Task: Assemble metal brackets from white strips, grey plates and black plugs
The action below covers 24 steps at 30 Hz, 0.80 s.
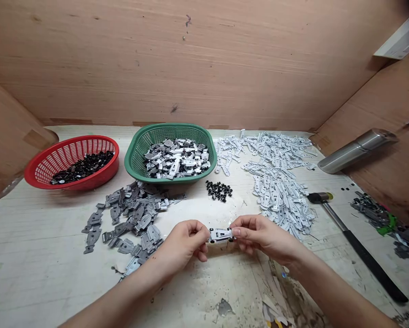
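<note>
Between my two hands is a small white toy race car (221, 234) with black wheels, held just over the table. My left hand (190, 239) pinches its left end, and my right hand (261, 237) grips the right end between thumb and fingers. Beyond the car lies a small heap of black wheels (219, 191). Grey flat car parts (136, 212) are scattered left of my left hand. A pile of white car body pieces (279, 191) spreads behind my right hand.
A green basket (131, 157) holds white, grey and black toy cars. The red basket (37, 168) contains black parts. On the right lie a hammer (358, 248), a steel cylinder (356, 150) and dark scraps (375, 214). Cardboard walls (177, 68) enclose the back and sides.
</note>
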Available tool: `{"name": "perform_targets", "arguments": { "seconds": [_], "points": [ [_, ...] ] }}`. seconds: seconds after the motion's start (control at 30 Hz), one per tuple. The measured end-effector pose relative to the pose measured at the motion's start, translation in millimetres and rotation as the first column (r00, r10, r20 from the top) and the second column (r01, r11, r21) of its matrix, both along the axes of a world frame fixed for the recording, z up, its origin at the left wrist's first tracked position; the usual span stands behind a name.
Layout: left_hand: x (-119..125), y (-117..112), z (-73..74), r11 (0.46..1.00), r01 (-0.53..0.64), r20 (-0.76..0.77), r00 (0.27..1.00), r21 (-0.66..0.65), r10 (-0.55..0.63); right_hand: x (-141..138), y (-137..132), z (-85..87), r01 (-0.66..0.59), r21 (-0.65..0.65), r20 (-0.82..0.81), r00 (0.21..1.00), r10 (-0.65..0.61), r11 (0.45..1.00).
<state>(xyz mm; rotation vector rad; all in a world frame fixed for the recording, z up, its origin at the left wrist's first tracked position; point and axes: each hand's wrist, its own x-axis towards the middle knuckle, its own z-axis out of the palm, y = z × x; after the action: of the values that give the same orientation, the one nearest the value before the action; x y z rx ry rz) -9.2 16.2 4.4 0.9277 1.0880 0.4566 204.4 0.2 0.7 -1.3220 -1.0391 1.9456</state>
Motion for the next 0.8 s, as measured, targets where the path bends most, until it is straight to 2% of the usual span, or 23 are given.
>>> {"name": "perform_targets", "arguments": {
  "seconds": [0.07,0.27,0.43,0.57,0.7,0.8],
  "points": [
    [-0.4,-0.4,-0.3,1.0,0.002,0.018,1.0,-0.001,-0.002,-1.3,-1.4,-2.2,-0.028,-0.01,-0.022,0.999,0.028,1.0],
    [-0.6,-1.5,1.9,0.999,0.007,0.038,0.999,0.031,-0.008,-11.1,-10.1,-1.1,0.044,0.099,-0.007,0.999,-0.043,0.994],
    [1.3,-3.3,3.0,0.989,0.131,0.134,0.981,0.071,-0.139,-21.5,-17.5,3.2,0.002,0.178,0.005,1.0,-0.003,0.984],
    [2.2,-6.3,6.0,0.983,0.119,0.085,0.988,0.14,-0.131,-30.6,-24.6,3.0,0.023,0.264,-0.013,1.0,-0.021,0.964],
    [4.3,-11.0,13.9,0.966,0.116,0.022,0.992,0.232,-0.124,-34.4,-33.0,2.2,0.056,0.235,-0.035,0.998,-0.049,0.97],
    [-0.4,-4.9,23.4,0.937,0.158,-0.054,0.987,0.313,-0.148,-32.8,-29.9,13.9,0.035,0.227,-0.025,0.999,-0.03,0.973]
  ]
}}
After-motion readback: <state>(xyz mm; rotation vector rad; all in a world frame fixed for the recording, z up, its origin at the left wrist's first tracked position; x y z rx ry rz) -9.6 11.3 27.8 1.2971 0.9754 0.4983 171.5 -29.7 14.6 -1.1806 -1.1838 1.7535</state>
